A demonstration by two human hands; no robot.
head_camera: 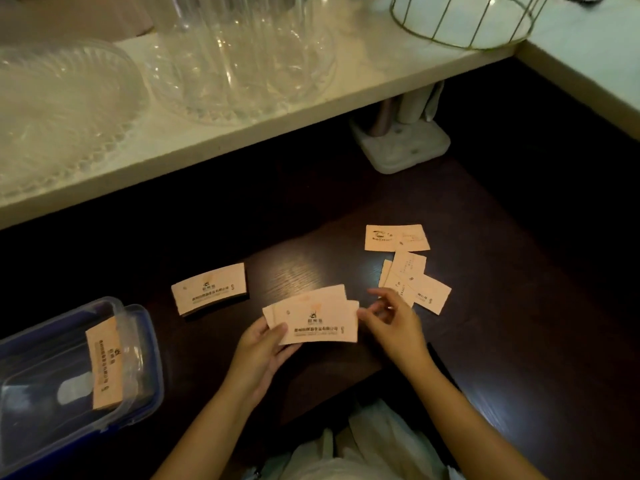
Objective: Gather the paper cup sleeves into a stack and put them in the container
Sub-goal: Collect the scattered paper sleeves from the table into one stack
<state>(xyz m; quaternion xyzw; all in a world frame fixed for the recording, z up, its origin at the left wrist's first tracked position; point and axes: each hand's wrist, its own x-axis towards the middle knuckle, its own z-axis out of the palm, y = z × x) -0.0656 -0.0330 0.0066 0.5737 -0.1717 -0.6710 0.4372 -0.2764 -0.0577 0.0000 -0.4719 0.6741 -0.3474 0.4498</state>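
My left hand (266,344) holds a small fan of flat pale orange cup sleeves (318,318) above the dark table. My right hand (391,318) touches the fan's right edge with its fingertips, fingers apart. A neat stack of sleeves (209,289) lies on the table to the left. Loose sleeves (415,285) lie overlapped behind my right hand, and one single sleeve (396,238) sits farther back. The clear plastic container (138,327) with a blue rim stands at the lower left, with a bundle of sleeves (105,365) on edge inside it.
A white shelf (242,136) runs across the back, carrying clear plastic cups (242,57), a clear patterned tray (52,109) and a wire basket (464,19). A pale holder base (401,147) stands under the shelf. A white counter edge (588,84) is at the right.
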